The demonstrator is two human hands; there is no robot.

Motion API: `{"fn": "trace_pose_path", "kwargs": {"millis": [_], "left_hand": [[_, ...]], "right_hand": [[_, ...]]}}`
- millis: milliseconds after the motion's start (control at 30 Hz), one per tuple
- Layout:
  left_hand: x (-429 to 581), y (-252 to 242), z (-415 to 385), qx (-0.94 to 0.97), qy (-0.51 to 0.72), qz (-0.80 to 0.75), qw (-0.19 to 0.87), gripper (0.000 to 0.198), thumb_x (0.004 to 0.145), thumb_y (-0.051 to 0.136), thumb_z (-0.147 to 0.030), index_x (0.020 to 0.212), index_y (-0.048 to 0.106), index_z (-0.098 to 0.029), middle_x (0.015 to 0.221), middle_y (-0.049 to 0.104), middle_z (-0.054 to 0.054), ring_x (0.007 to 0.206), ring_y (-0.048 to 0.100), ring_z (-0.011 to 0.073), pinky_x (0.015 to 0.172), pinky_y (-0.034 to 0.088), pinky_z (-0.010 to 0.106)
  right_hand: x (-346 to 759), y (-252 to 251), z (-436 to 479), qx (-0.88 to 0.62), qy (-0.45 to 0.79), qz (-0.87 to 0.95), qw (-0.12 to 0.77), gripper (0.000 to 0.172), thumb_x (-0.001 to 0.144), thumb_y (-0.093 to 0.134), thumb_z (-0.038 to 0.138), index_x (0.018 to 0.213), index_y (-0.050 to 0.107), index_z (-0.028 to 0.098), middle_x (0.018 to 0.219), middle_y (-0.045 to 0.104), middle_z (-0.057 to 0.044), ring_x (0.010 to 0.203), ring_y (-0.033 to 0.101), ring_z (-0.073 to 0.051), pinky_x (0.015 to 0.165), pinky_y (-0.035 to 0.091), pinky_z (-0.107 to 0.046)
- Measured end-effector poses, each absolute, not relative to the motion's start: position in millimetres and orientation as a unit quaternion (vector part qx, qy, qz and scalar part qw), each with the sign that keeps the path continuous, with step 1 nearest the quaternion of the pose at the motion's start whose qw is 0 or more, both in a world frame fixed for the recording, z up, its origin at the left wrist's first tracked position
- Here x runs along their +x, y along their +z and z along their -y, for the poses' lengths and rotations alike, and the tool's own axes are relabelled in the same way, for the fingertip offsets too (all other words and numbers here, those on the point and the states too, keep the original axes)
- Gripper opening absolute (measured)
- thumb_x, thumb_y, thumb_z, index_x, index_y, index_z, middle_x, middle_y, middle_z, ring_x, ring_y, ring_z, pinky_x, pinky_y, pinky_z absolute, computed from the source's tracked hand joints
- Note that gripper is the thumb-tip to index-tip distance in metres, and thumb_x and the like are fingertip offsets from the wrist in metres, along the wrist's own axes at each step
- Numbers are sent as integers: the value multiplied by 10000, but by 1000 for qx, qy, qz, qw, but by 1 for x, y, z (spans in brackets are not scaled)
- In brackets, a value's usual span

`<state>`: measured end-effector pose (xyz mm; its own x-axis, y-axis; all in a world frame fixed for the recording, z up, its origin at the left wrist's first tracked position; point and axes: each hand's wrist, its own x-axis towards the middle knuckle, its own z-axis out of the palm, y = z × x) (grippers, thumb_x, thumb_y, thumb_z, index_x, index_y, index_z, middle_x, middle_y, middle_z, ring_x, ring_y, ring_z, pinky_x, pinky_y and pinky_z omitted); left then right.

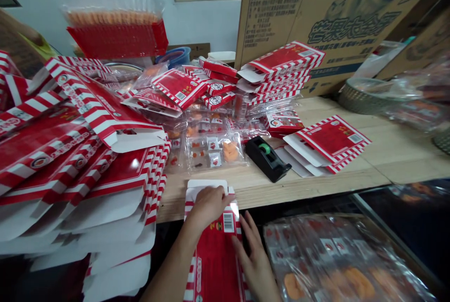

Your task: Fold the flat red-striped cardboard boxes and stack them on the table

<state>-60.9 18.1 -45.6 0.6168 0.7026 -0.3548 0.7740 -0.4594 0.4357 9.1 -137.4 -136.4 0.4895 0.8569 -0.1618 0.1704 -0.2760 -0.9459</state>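
Note:
A flat-sided red and white striped cardboard box [220, 264] lies in front of me, its white end flap [207, 183] up at the far end, over the table's front edge. My left hand [209, 203] is closed on the flap end, fingers curled over it and thumb toward the right corner. Along the right side edge, my right hand [253, 250] grips the same box, thumb on its face and fingers beside the edge. Past the flap lie clear plastic trays of orange sweets [216, 149] and a black tape dispenser [267, 159] with green tape.
A tall pile of striped boxes [116, 180] fills the left. More boxes are stacked at the back [281, 67] and right [332, 142]. Wrapped sweet trays [326, 255] sit low at right. Behind stand a large brown carton [281, 16] and a round basket [362, 95].

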Motion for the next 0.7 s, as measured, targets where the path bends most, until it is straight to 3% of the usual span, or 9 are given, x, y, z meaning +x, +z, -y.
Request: {"fn": "trace_pose_path", "kwargs": {"millis": [67, 133, 200, 300, 433, 567, 700], "left_hand": [[-65, -40, -21, 853, -53, -404, 326, 480, 867, 407, -548, 723, 686, -185, 697, 691, 56, 702, 623, 201, 604, 377, 261], [-67, -34, -22, 848, -39, -384, 363, 510, 825, 429, -600, 632, 662, -189, 580, 618, 11, 594, 558, 165, 530, 317, 244], [-68, -28, -22, 839, -27, -368, 401, 523, 794, 455, -620, 545, 601, -184, 476, 475, -33, 504, 451, 128, 481, 260, 237], [-71, -19, -21, 819, -26, -319, 477, 524, 766, 503, -601, 457, 462, -179, 450, 300, -66, 467, 317, 95, 444, 223, 228], [-78, -11, -20, 782, -44, -251, 569, 455, 802, 484, -528, 512, 437, -181, 509, 299, -69, 481, 296, 83, 430, 249, 210], [-83, -2, -19, 776, -37, -254, 576, 450, 836, 431, -518, 535, 421, -184, 525, 317, -65, 492, 290, 87, 442, 247, 215], [-84, 13, -21, 813, -12, -297, 502, 420, 862, 410, -457, 541, 407, -185, 529, 393, -57, 522, 353, 99, 499, 272, 225]], "right_hand": [[9, -126, 139, -687, 373, 393, 484, 656, 878, 467, 456, 1429, 306, 140, 1537, 158, -104, 1406, 158, -228, 1131, 193, -419], [9, -115, 140, -647, 425, 391, 498, 657, 893, 442, 478, 1452, 243, 198, 1533, 198, -60, 1411, 127, -190, 1140, 170, -380], [9, -104, 141, -617, 499, 329, 511, 642, 876, 419, 563, 1425, 323, 245, 1490, 328, -40, 1406, 158, -186, 1132, 199, -364], [12, -89, 140, -553, 626, 208, 509, 715, 752, 472, 711, 1272, 553, 226, 1326, 550, -89, 1327, 362, -266, 1064, 322, -418], [18, -68, 129, -407, 735, 214, 498, 709, 593, 686, 667, 1105, 660, 176, 1081, 693, -118, 1101, 581, -325, 957, 411, -465], [22, -48, 114, -386, 745, 289, 461, 598, 603, 792, 454, 1110, 648, 172, 1006, 717, -77, 1033, 622, -297, 945, 427, -444], [19, -43, 115, -420, 741, 245, 464, 601, 623, 782, 448, 1130, 619, 171, 1032, 711, -76, 1054, 620, -290, 939, 448, -433]]}}
